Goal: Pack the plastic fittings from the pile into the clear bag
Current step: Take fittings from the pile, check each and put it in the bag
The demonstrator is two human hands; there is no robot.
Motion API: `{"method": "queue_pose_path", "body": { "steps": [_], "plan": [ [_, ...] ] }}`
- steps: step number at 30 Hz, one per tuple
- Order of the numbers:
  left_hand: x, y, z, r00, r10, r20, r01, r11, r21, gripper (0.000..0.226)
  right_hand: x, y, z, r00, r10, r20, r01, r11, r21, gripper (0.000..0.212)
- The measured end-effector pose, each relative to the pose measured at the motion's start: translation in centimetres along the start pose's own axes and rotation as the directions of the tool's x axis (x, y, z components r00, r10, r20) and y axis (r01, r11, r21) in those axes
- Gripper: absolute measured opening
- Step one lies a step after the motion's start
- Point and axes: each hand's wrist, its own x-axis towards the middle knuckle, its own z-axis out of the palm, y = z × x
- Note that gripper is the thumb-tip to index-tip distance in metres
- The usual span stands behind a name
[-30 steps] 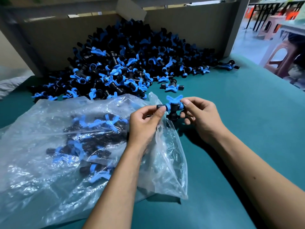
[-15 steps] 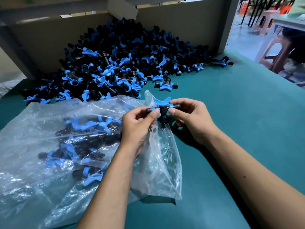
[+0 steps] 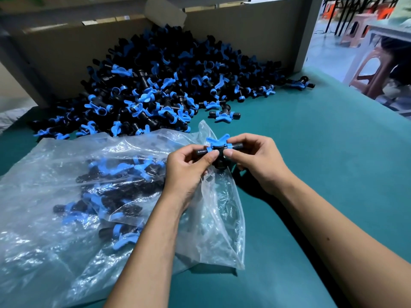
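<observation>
A large pile of black fittings with blue clips lies at the back of the green table. A clear plastic bag lies at the left front and holds several fittings. Over the bag's open right end, my left hand and my right hand both pinch one black T-shaped fitting with blue wings. The left fingers hold its left arm, the right fingers its right arm. Its lower stem points down at the bag's mouth.
A cardboard wall stands behind the pile. One loose fitting lies just in front of the pile, another at its right end. The green table stretches to the right. Plastic stools stand beyond the table's edge.
Both hands with the fitting have shifted slightly left and nearer to the bag's mouth. My fingers have slid along the fitting's arms. The view has tilted a little.
</observation>
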Motion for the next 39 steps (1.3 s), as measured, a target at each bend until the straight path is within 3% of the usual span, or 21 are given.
{"method": "queue_pose_path", "body": {
  "steps": [5, 7, 9, 11, 13, 15, 18, 20, 22, 23, 26, 28, 31, 33, 35, 37, 39],
  "plan": [
    [-0.1, 0.5, 0.3, 0.991, -0.046, -0.127, 0.035, 0.996, -0.083, 0.026, 0.4, 0.2, -0.3, 0.968, 0.030, -0.248, 0.001, 0.992, 0.125, 0.013],
    [-0.3, 0.8, 0.6, 0.987, -0.049, -0.155, 0.035, 0.995, -0.091, 0.016, 0.3, 0.3, 0.0, 0.956, -0.012, -0.292, 0.025, 0.999, 0.042, 0.017],
    [-0.4, 0.9, 0.8, 0.974, -0.046, -0.220, 0.025, 0.995, -0.096, 0.014, 0.0, 0.3, 0.5, 0.939, -0.120, -0.322, 0.063, 0.982, -0.180, 0.018],
    [-0.5, 0.9, 0.8, 0.961, -0.034, -0.275, 0.006, 0.995, -0.100, 0.018, -0.3, 0.3, 1.0, 0.931, -0.260, -0.257, 0.132, 0.895, -0.426, 0.024],
    [-0.6, 0.9, 1.1, 0.961, -0.027, -0.274, -0.004, 0.994, -0.113, 0.021, -0.6, 0.1, 1.5, 0.933, -0.338, -0.125, 0.213, 0.797, -0.565, 0.030],
    [-0.8, 0.8, 1.6, 0.973, -0.009, -0.229, -0.009, 0.997, -0.081, 0.023, -0.7, -0.1, 1.8, 0.926, -0.375, -0.053, 0.261, 0.734, -0.627, 0.037],
    [-1.0, 0.7, 1.7, 0.990, 0.037, -0.139, -0.037, 0.999, 0.007, 0.020, -0.5, 0.0, 1.5, 0.917, -0.378, -0.128, 0.232, 0.767, -0.598, 0.034],
    [-1.0, 0.7, 1.6, 0.994, 0.050, -0.093, -0.049, 0.999, 0.008, 0.020, -0.5, 0.2, 1.3, 0.933, -0.301, -0.194, 0.172, 0.852, -0.495, 0.027],
    [-0.9, 0.8, 1.4, 0.995, 0.070, -0.069, -0.071, 0.997, -0.022, 0.025, -0.3, -0.1, 1.3, 0.970, -0.100, -0.223, 0.077, 0.991, -0.109, 0.016],
    [-0.9, 0.9, 1.3, 0.994, 0.079, -0.069, -0.082, 0.996, -0.039, 0.027, -0.2, -0.4, 1.2, 0.982, 0.026, -0.189, 0.002, 0.989, 0.145, 0.012],
    [-0.7, 1.2, 0.8, 0.991, 0.086, -0.106, -0.097, 0.990, -0.103, 0.027, -0.1, -1.4, 0.2, 0.964, 0.266, -0.031, -0.190, 0.761, 0.620, 0.028],
    [-0.6, 1.4, 0.5, 0.988, 0.087, -0.125, -0.105, 0.984, -0.145, 0.027, -0.1, -1.7, -0.4, 0.952, 0.305, 0.016, -0.217, 0.636, 0.740, 0.032],
    [-0.6, 1.7, 0.2, 0.986, 0.080, -0.145, -0.107, 0.977, -0.185, 0.026, 0.1, -1.7, -0.4, 0.947, 0.320, 0.016, -0.213, 0.593, 0.776, 0.033],
    [-0.6, 1.9, 0.2, 0.983, 0.084, -0.161, -0.115, 0.974, -0.197, 0.026, 0.0, -1.4, -0.3, 0.955, 0.295, -0.010, -0.207, 0.693, 0.691, 0.029],
    [-0.7, 2.1, 0.2, 0.979, 0.101, -0.180, -0.136, 0.971, -0.197, 0.025, -0.2, -1.0, -0.2, 0.983, 0.182, -0.013, -0.155, 0.871, 0.467, 0.020],
    [-0.8, 2.5, 0.2, 0.971, 0.132, -0.199, -0.172, 0.966, -0.196, 0.025, -0.4, -0.7, 0.2, 0.998, 0.063, 0.023, -0.066, 0.989, 0.133, 0.023],
    [-0.9, 3.0, 0.2, 0.959, 0.179, -0.218, -0.221, 0.957, -0.185, 0.026, -0.5, -0.6, 0.5, 0.997, -0.025, 0.079, 0.043, 0.972, -0.231, 0.029]
  ]
}}
